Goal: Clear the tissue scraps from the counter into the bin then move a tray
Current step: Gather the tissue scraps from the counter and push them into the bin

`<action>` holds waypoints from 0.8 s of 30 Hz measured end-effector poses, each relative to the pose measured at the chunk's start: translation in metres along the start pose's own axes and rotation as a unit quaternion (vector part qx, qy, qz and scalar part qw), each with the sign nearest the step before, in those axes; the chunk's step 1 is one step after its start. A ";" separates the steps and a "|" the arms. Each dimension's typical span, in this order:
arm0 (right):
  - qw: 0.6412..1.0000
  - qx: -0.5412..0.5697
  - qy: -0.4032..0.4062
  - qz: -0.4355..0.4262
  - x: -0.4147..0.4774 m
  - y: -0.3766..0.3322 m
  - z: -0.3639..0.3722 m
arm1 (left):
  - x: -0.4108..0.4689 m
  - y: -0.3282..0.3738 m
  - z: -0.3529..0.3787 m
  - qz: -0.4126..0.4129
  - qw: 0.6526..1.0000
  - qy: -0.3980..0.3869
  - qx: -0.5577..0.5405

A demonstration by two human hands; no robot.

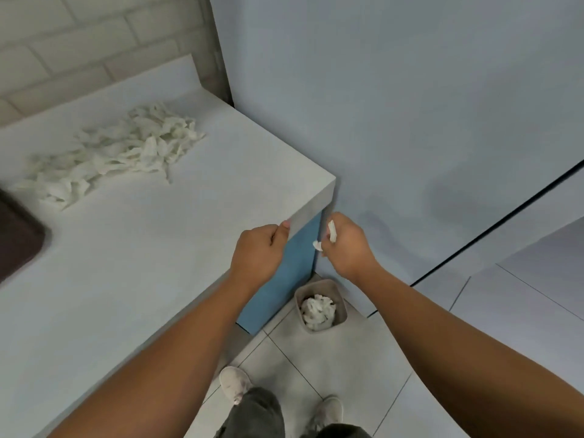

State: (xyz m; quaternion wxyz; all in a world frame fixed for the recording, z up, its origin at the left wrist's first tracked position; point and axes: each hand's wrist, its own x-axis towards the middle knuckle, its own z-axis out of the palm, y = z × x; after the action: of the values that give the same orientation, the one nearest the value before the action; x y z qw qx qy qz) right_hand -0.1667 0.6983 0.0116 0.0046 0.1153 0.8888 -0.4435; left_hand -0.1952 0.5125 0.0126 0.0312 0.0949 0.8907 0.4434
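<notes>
Above the small beige bin [342, 314], part-filled, my right hand [346, 245] grips a white tissue scrap [331, 230], my left hand [259, 251] curls at the grey counter [158, 248] corner, contents hidden, while a shredded tissue pile [120, 150] near the back edge and the dark brown tray [19, 235] wait.

Pale grey bench [158, 263], white tissue scraps [126, 150], dark brown tray [19, 241], blue cabinet side [290, 273], beige bin [342, 311], off-white wall tiles [94, 42] in brick pattern, pale grey square floor tiles [347, 374].
</notes>
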 end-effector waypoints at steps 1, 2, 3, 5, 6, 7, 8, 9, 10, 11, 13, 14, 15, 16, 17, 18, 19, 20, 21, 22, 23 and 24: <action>1.000 0.017 -0.005 0.019 -0.004 0.013 0.000 | -0.002 -0.001 0.012 -0.004 1.000 -0.008 -0.002; 0.999 0.023 -0.012 0.036 -0.008 0.026 0.000 | -0.003 -0.003 0.025 -0.007 1.000 -0.019 -0.001; 0.999 0.027 -0.012 0.043 -0.011 0.039 0.001 | -0.004 -0.006 0.038 -0.009 0.999 -0.035 0.006; 0.999 -0.004 -0.015 0.046 -0.017 0.066 0.007 | -0.007 -0.013 0.063 -0.005 0.998 -0.065 0.024; 0.998 -0.019 -0.018 0.054 -0.020 0.078 0.011 | -0.007 -0.019 0.076 -0.007 0.997 -0.075 0.032; 0.998 -0.021 -0.019 0.060 -0.021 0.092 0.017 | -0.008 -0.027 0.089 -0.010 0.996 -0.083 0.041; 0.997 -0.024 -0.019 0.069 -0.023 0.106 0.024 | -0.008 -0.036 0.103 -0.010 0.994 -0.094 0.049; 0.997 -0.023 -0.017 0.076 -0.024 0.121 0.032 | -0.008 -0.047 0.117 -0.009 0.993 -0.104 0.051; 0.996 -0.027 -0.018 0.085 -0.024 0.135 0.039 | -0.008 -0.059 0.130 -0.009 0.992 -0.115 0.054; 0.995 -0.022 -0.016 0.091 -0.023 0.149 0.048 | -0.007 -0.071 0.144 -0.007 0.990 -0.124 0.061; 0.995 -0.018 -0.010 0.101 -0.021 0.180 0.066 | -0.007 -0.099 0.171 0.000 0.987 -0.139 0.081; 0.994 -0.019 -0.005 0.103 -0.020 0.193 0.074 | -0.007 -0.112 0.183 0.004 0.985 -0.149 0.087; 0.994 -0.018 0.001 0.104 -0.019 0.208 0.084 | -0.007 -0.126 0.197 0.007 0.982 -0.160 0.095; 0.994 -0.017 0.008 0.109 -0.019 0.222 0.096 | -0.006 -0.141 0.210 0.012 0.980 -0.171 0.105; 0.993 -0.010 0.015 0.114 -0.018 0.235 0.107 | -0.005 -0.157 0.223 0.016 0.977 -0.179 0.115; 0.992 -0.004 0.019 0.122 -0.017 0.249 0.119 | -0.005 -0.172 0.235 0.024 0.974 -0.186 0.128; 0.992 0.001 0.019 0.128 -0.016 0.264 0.131 | -0.004 -0.189 0.248 0.036 0.970 -0.191 0.146; 0.991 -0.002 0.015 0.136 -0.015 0.280 0.143 | -0.004 -0.206 0.262 0.052 0.965 -0.196 0.165; 0.989 -0.007 0.012 0.145 -0.012 0.295 0.155 | -0.005 -0.223 0.275 0.065 0.960 -0.200 0.184; 0.988 -0.012 0.012 0.153 -0.010 0.312 0.166 | -0.005 -0.241 0.289 0.074 0.956 -0.201 0.200; 0.987 -0.013 0.013 0.160 -0.009 0.329 0.177 | -0.006 -0.257 0.304 0.076 0.953 -0.203 0.213; 0.985 -0.013 0.013 0.170 -0.009 0.345 0.186 | -0.008 -0.273 0.318 0.073 0.950 -0.209 0.221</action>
State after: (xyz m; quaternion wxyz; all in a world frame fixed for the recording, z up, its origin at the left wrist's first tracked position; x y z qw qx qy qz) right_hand -0.1038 0.7495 -0.3722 0.0704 0.2703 0.8621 -0.4228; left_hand -0.1819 0.5994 -0.3971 0.1627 0.2544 0.9307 0.2062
